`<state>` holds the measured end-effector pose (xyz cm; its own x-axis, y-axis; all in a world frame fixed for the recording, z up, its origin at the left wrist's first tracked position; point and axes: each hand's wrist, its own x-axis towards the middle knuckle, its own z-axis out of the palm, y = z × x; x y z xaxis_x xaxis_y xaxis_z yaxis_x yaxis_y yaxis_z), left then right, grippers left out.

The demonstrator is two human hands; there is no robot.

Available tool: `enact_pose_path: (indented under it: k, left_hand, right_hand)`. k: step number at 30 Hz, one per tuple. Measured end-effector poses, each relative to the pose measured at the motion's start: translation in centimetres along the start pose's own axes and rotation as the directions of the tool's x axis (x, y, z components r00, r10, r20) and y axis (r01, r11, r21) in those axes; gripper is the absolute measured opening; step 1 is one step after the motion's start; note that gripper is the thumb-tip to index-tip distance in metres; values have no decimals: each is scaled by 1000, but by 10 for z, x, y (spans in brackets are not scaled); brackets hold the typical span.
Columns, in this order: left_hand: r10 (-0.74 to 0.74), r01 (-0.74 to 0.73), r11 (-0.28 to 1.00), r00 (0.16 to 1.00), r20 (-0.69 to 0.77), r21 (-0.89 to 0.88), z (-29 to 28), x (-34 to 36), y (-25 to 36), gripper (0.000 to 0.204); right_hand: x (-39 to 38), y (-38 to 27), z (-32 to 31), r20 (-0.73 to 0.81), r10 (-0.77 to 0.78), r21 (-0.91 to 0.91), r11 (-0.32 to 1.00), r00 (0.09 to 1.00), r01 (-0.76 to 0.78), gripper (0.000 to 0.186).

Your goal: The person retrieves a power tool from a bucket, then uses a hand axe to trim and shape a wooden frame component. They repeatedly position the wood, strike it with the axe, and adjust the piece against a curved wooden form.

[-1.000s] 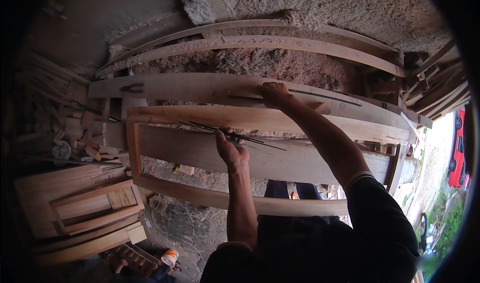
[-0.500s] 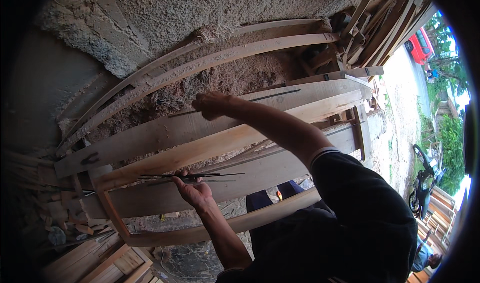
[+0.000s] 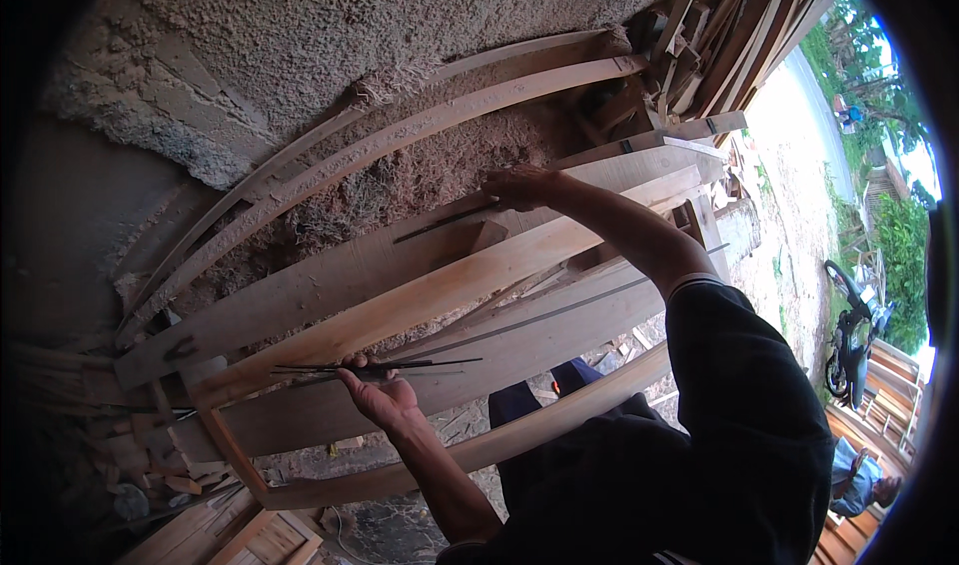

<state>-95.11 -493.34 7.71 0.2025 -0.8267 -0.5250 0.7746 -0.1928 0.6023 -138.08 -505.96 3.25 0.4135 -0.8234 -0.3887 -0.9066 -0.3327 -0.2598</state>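
Note:
My left hand (image 3: 383,395) is closed around several thin dark rods (image 3: 440,363), which stick out on both sides of it above the nearer plank (image 3: 539,330). My right hand (image 3: 524,187) reaches out to the far curved plank (image 3: 300,280), its fingers laid fairly flat near the plank's upper edge. A thin dark rod (image 3: 440,225) lies along that plank and runs up to the fingers; its other end is hidden by the hand and arm. Along the nearer plank runs another long dark rod (image 3: 559,310). A pale wooden beam (image 3: 420,295) lies between the planks.
Curved wooden strips (image 3: 450,105) and shavings (image 3: 400,170) lie by the rough wall (image 3: 350,25). Stacked timber (image 3: 739,40) stands at the far right. A curved rail (image 3: 559,425) passes close to my body. A motorcycle (image 3: 849,335) and another person (image 3: 854,480) are to the right.
My right hand has moved right along the far plank, and its fingers look flatter. The rod's visible left end sits further right. My left hand keeps its rods in nearly the same place.

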Motion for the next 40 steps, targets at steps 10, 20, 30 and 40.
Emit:
enact_pose_path:
  k: [10,20,30,40]
  left_hand:
    - [-26,25,998,1000,14,49,27,-20,-17,26]
    - [-52,49,998,997,61,44,25,-26,-31,27]
    - [-52,44,996,994,91,82,35,-28,-36,26]
    - [-109,75,989,953,284,129,83,-57,-90,32]
  right_hand:
    - [18,7,-7,37,71,-38,997,997,-70,33]
    - [9,18,2,-38,170,157,974,985,-162,27]
    - [-1,-9,-10,-375,193,221,968,907,-114,28]
    - [-165,-92,-29,-283,159,493,870,946,2,26]
